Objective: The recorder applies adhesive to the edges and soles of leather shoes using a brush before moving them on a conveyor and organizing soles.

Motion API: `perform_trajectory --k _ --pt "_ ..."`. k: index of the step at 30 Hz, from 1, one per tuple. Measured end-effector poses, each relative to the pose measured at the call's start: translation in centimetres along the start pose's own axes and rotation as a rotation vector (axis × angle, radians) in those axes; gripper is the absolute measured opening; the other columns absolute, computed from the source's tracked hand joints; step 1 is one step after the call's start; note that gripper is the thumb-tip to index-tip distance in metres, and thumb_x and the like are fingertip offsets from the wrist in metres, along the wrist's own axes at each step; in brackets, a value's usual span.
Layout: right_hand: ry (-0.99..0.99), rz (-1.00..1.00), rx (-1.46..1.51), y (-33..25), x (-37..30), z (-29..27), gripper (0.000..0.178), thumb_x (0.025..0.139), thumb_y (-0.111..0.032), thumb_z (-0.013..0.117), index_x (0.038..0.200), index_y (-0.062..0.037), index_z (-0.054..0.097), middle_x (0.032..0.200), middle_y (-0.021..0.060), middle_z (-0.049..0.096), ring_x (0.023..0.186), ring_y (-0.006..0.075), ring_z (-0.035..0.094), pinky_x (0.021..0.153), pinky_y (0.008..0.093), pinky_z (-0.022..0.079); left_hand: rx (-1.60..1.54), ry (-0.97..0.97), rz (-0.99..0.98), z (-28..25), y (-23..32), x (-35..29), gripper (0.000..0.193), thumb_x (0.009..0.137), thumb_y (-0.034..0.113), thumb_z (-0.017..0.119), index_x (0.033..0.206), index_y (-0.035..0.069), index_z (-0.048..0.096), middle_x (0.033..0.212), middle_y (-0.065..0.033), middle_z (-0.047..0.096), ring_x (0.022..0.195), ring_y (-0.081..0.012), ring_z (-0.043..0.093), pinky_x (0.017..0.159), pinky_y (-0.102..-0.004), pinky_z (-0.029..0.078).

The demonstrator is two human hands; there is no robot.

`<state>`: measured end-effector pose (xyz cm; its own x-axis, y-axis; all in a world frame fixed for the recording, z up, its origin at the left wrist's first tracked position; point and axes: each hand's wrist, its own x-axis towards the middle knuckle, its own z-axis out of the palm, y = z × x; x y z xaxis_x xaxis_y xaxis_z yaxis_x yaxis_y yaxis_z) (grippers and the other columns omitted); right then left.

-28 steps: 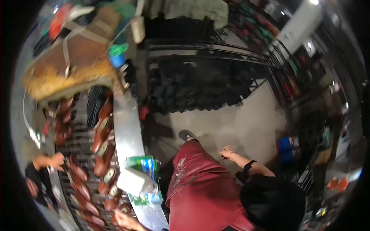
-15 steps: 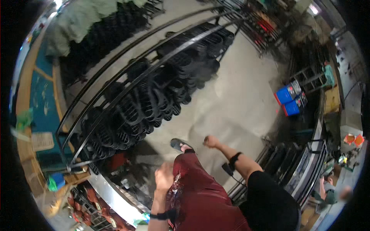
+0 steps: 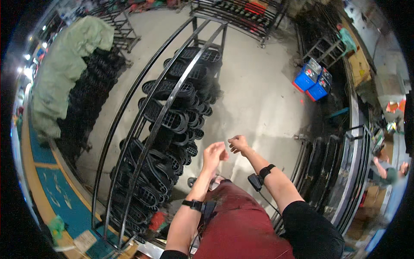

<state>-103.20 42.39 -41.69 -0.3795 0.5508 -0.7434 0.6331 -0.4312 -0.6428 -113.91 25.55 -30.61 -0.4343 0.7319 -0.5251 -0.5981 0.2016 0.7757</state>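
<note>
Above the floor, in front of my red apron or trousers (image 3: 241, 220), both my hands are raised close together but apart. My left hand (image 3: 214, 156) is slightly smeared, its fingers loosely spread with nothing seen in them. Just to its right, my right hand (image 3: 238, 144) has its fingers bent and somewhat apart, also without a visible object. Neither touches the black metal rack (image 3: 148, 103) on the left, which is the nearest thing to them. Many black shoe soles (image 3: 166, 116) hang or lie in rows on that rack.
Farther left, a green cloth (image 3: 64, 73) covers another dark stack beside a blue-topped bench (image 3: 56, 190). Blue boxes (image 3: 307, 77) sit at the right. Dark racks (image 3: 319, 172) line my right side, with another person (image 3: 390, 172) beyond. A metal rack (image 3: 241, 15) stands at the back.
The view has turned left, so the sole rack now runs more straight away from me. My left hand has risen forward, nearer my right hand, whose fingers look looser.
</note>
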Motion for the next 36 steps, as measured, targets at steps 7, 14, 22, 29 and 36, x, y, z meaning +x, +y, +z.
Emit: perform_trajectory --k 7,14,22,29,36 --pt "0.076 -0.144 0.431 -17.0 7.5 -3.4 0.055 0.090 -0.037 0.081 0.120 0.0044 0.063 0.096 0.0142 0.070 0.068 0.0204 0.068 0.053 0.0347 0.054 -0.439 0.201 0.026 4.1 9.3 14.5 0.093 0.097 0.038 0.078 0.165 0.010 0.021 0.131 -0.0240 0.062 0.109 -0.0309 0.068 0.095 -0.0441 0.057" --pt "0.071 -0.471 0.384 -35.3 17.5 -1.5 0.092 0.080 -0.041 0.090 0.149 0.0031 0.048 0.130 0.0197 0.068 0.114 0.0281 0.067 0.097 0.0393 0.053 -0.785 0.893 -0.043 6.5 15.7 32.4 0.097 0.083 0.041 0.091 0.139 0.005 0.019 0.129 -0.0230 0.054 0.108 -0.0321 0.061 0.086 -0.0489 0.059" --pt "0.016 -0.392 0.282 -35.5 21.8 -1.6 0.040 0.078 -0.010 0.081 0.113 0.0029 0.068 0.099 0.0139 0.075 0.083 0.0246 0.074 0.074 0.0389 0.059 -0.755 0.795 -0.175 7.5 17.9 30.5 0.041 0.089 0.029 0.078 0.117 0.003 0.060 0.094 -0.0153 0.063 0.077 -0.0334 0.065 0.062 -0.0480 0.057" --pt "-0.161 -0.321 0.395 -35.8 16.9 -3.3 0.032 0.083 -0.009 0.082 0.111 -0.0080 0.067 0.088 0.0023 0.070 0.068 0.0176 0.066 0.053 0.0337 0.050 -0.473 0.976 -0.144 8.5 20.8 29.6 0.049 0.088 0.029 0.075 0.122 -0.003 0.059 0.108 -0.0200 0.067 0.084 -0.0321 0.070 0.070 -0.0462 0.062" --pt "-0.420 -0.282 0.605 -29.7 11.6 -8.1 0.050 0.093 -0.019 0.079 0.137 -0.0086 0.058 0.117 0.0074 0.074 0.094 0.0229 0.072 0.070 0.0390 0.056 -0.659 0.279 0.227 6.4 7.4 24.9 0.045 0.090 0.009 0.071 0.132 0.006 0.055 0.119 -0.0106 0.066 0.112 -0.0274 0.064 0.096 -0.0556 0.059"
